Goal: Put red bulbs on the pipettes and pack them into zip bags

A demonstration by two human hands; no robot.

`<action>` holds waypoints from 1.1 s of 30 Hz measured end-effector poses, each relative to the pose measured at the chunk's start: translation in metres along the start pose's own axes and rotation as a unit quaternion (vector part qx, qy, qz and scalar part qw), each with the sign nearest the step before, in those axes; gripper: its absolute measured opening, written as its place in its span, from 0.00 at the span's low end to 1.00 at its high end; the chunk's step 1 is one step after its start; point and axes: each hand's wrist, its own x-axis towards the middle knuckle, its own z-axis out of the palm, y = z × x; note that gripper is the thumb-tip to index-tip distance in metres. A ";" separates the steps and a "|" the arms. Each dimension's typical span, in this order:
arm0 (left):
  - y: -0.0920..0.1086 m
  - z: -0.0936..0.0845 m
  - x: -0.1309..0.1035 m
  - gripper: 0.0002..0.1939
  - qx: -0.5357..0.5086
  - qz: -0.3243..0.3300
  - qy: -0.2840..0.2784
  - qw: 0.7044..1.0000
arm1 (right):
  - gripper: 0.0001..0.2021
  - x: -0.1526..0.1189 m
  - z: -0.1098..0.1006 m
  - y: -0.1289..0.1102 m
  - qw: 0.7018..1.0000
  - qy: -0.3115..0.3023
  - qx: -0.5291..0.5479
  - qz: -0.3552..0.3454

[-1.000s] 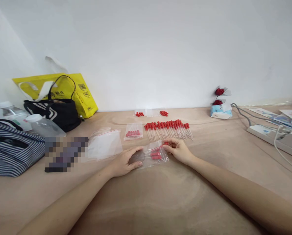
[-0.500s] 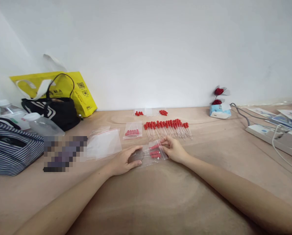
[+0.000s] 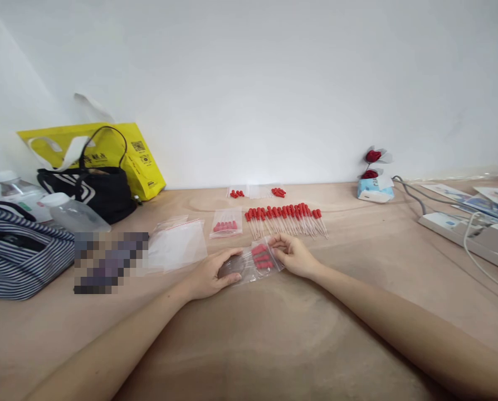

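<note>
In front of me lies a clear zip bag (image 3: 251,275) with several red-bulbed droppers (image 3: 263,257) in it, bulbs toward the right. My left hand (image 3: 213,274) holds the closed left end, fingers and thumb curled around the plastic. At the right end, my right hand (image 3: 293,255) pinches the bag's mouth, its fingertips close to the bulbs. Just behind is a row of loose droppers (image 3: 282,214), red bulbs pointing away from me and thin clear stems toward me. Another zip bag (image 3: 226,218) with red-bulbed droppers lies left of the row.
More bags with red bulbs (image 3: 278,192) lie by the wall. Flat clear bags (image 3: 176,245) are stacked left of my left hand. Further left are a striped pouch (image 3: 27,250), a black bag (image 3: 90,195) and a yellow bag (image 3: 144,161). A power strip (image 3: 474,239) and a tissue pack (image 3: 375,189) stand right.
The top dropper has gone deeper into the bag, leftward, and its red bulb now lies inside with the others. My right hand has shifted slightly left.
</note>
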 end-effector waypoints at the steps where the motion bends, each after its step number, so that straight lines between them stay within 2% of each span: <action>1: 0.000 0.000 0.000 0.25 0.000 0.001 0.000 1.000 | 0.07 0.000 0.000 0.000 1.000 0.000 -0.004 -0.004; 5: 0.000 0.000 -0.001 0.25 -0.001 -0.001 -0.001 1.000 | 0.07 -0.001 0.000 0.000 0.999 0.038 -0.017 0.000; 10: -0.001 0.001 -0.001 0.26 0.002 -0.001 -0.003 1.000 | 0.09 -0.002 0.001 0.001 1.000 -0.010 0.014 0.003; 11: -0.001 0.001 -0.001 0.26 0.002 -0.001 -0.003 1.000 | 0.09 -0.001 0.001 0.001 1.000 -0.005 0.006 -0.006; 14: -0.001 0.001 -0.001 0.26 0.001 -0.002 -0.004 1.000 | 0.08 0.003 -0.006 -0.001 0.994 0.075 -0.077 -0.032; 17: -0.002 0.001 0.000 0.26 0.000 -0.005 -0.005 1.000 | 0.06 0.011 -0.016 -0.005 0.959 0.167 -0.229 -0.028; 20: -0.003 0.001 0.000 0.26 -0.003 -0.004 -0.005 1.000 | 0.07 0.024 -0.023 -0.011 0.910 0.209 -0.357 0.007; 23: -0.003 0.001 -0.001 0.26 -0.005 -0.001 -0.003 1.000 | 0.10 0.043 -0.023 -0.018 0.879 0.205 -0.425 0.068; 28: -0.001 0.000 -0.001 0.25 -0.004 -0.007 -0.005 1.000 | 0.12 0.076 -0.021 -0.023 0.862 0.165 -0.442 0.187; 33: 0.001 -0.001 -0.001 0.25 -0.004 -0.011 -0.013 1.000 | 0.15 0.087 -0.025 -0.024 0.861 0.160 -0.436 0.208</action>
